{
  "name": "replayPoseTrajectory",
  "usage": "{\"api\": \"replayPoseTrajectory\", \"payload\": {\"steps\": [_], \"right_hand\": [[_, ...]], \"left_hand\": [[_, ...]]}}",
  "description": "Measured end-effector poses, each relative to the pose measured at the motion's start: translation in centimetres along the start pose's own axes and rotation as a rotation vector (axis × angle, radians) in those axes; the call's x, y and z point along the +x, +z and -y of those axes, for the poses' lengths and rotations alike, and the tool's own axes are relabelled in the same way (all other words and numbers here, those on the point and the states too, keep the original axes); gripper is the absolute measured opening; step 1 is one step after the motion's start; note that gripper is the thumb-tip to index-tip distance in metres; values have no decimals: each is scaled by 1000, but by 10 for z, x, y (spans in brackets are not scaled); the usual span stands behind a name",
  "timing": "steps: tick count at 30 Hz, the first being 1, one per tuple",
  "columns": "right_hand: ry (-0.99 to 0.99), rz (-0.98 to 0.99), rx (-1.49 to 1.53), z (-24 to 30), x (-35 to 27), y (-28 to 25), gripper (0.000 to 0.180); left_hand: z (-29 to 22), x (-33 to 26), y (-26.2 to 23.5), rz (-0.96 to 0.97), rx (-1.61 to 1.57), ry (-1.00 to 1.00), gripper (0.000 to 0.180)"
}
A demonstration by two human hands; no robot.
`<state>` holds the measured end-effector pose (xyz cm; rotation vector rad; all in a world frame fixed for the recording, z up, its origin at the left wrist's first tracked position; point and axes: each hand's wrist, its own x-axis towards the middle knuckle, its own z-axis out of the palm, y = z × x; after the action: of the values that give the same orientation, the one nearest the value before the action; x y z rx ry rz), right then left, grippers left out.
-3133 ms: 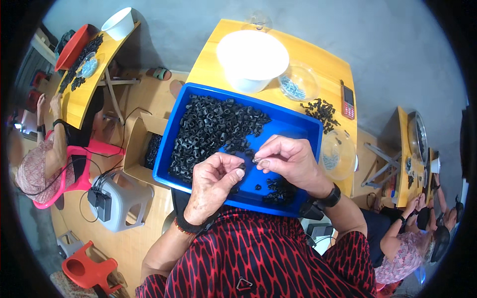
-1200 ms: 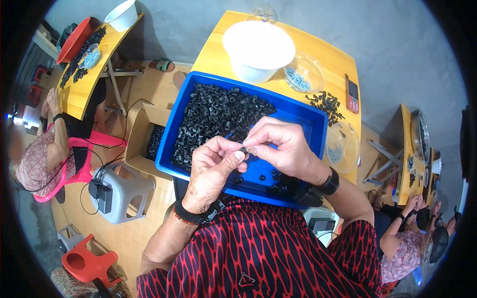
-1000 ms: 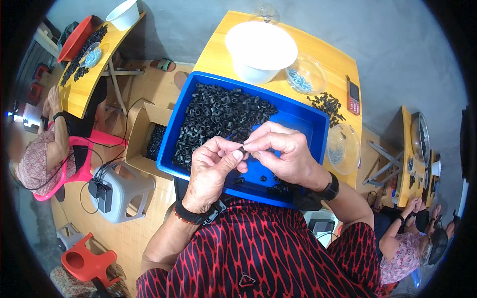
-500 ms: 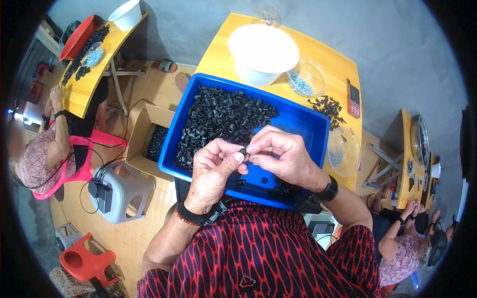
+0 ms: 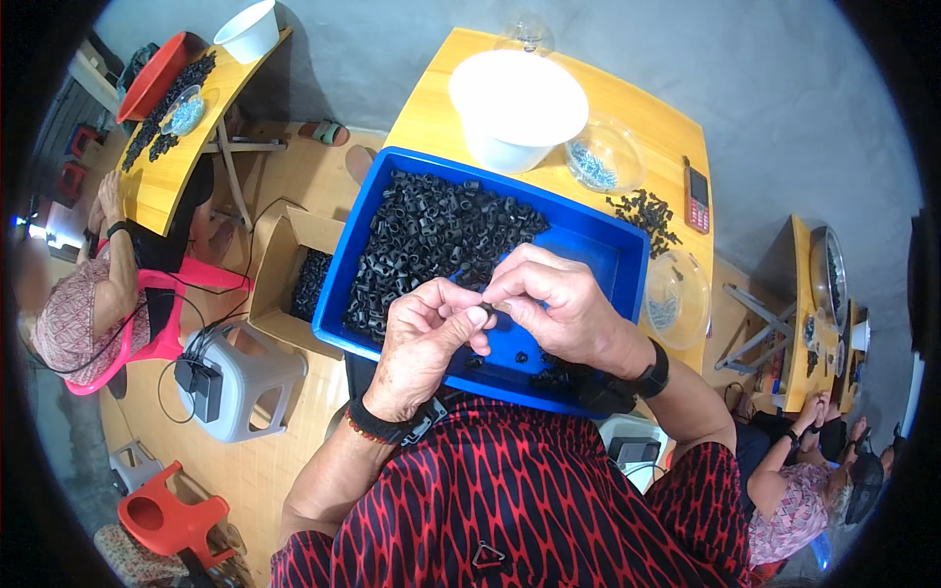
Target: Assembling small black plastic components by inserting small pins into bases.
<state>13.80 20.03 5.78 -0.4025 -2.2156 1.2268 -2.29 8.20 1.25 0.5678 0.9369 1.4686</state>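
Over the near part of a blue plastic tray point(image 5: 335, 339), my two hands meet with fingertips pinched together. Between them is a small black plastic clip point(image 5: 490, 308), mostly covered by the fingers. My left hand point(image 5: 420, 338) grips it with thumb and forefinger. From the other side, my right hand point(image 5: 561, 306) pinches it too; whether a second tiny piece is in those fingers cannot be made out. A big heap of black ring-shaped clips point(image 5: 431, 230) fills the tray's left side, and a few more lie near its front edge.
Behind the tray, the yellow table point(image 5: 431, 93) bears a white basin point(image 5: 510, 147), clear bowls of small silvery screws point(image 5: 592, 167), loose black pieces point(image 5: 647, 218) and a phone point(image 5: 697, 201). A cardboard box point(image 5: 270, 284) and a grey stool point(image 5: 245, 377) stand left. Other people sit at side tables.
My right hand has turned slightly, its fingertips more bent over the clip. The left hand stays nearly in place, still pinching.
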Motion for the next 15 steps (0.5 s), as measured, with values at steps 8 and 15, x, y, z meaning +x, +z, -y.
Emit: {"api": "replayPoseTrajectory", "payload": {"steps": [8, 15], "right_hand": [[-7, 103, 63, -4, 9, -4, 4], [-24, 117, 50, -7, 8, -6, 5]], "left_hand": [[1, -1, -4, -2, -27, -4, 12], [1, 0, -2, -16, -43, -1, 13]]}}
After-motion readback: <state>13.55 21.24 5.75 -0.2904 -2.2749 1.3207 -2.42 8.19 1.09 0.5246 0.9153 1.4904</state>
